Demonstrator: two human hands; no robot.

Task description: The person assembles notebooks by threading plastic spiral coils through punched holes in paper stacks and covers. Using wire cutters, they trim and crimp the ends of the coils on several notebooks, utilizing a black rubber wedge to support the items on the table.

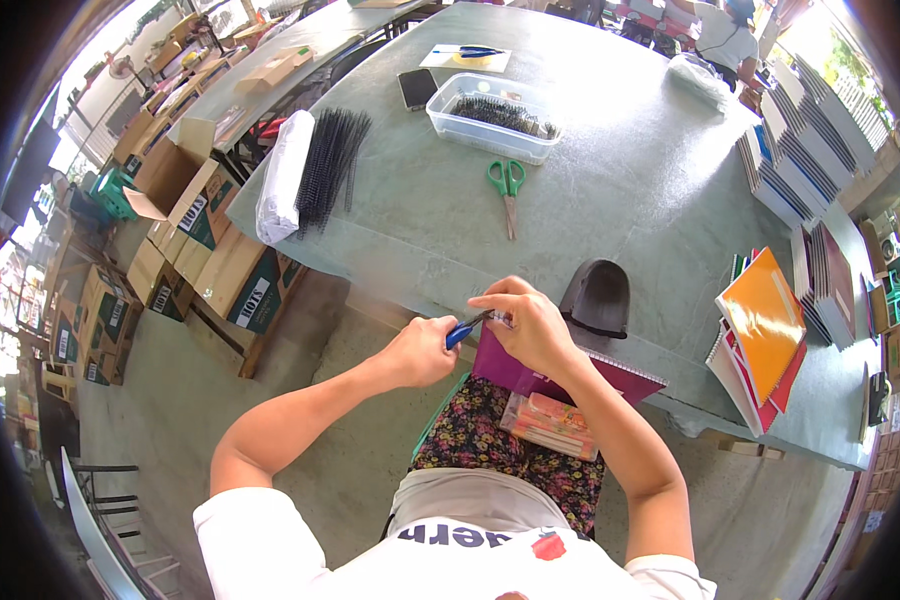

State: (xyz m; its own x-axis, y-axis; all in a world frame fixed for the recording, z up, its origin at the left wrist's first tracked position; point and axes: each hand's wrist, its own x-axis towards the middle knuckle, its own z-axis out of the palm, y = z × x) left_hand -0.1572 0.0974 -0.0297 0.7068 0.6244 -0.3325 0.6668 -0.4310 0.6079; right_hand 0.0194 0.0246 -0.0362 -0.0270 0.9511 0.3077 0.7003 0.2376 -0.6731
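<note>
At the lower middle of the frame a purple notebook (pixel 515 368) leans from the lap against the near edge of the bench (pixel 610 190), its wire spine uppermost, just below the hands. A clear packet (pixel 553 424) of orange items lies on the lap under it.

The left hand (pixel 420 350) has its grip clamped round blue-handled pliers (pixel 467 328), whose nose points right toward the spine end. The right hand (pixel 530 325) has its fingers pinched together on that end of the wire, thumb under, knuckles up. Both forearms come up from the bottom edge and meet at the centre, elbows wide, wrists nearly level.

To do this well, I judge the right hand should hold the spine quite still and keep its fingertips clear of the plier nose, so the bite lands only on the wire tip.

Beyond, a black stand (pixel 597 298) sits just right of the hands; green scissors (pixel 507 190) lie mid-bench; a clear tub (pixel 493 117) of coils stands farther up; black combs (pixel 330 165) at upper left; stacked notebooks (pixel 765 335) at right.
</note>
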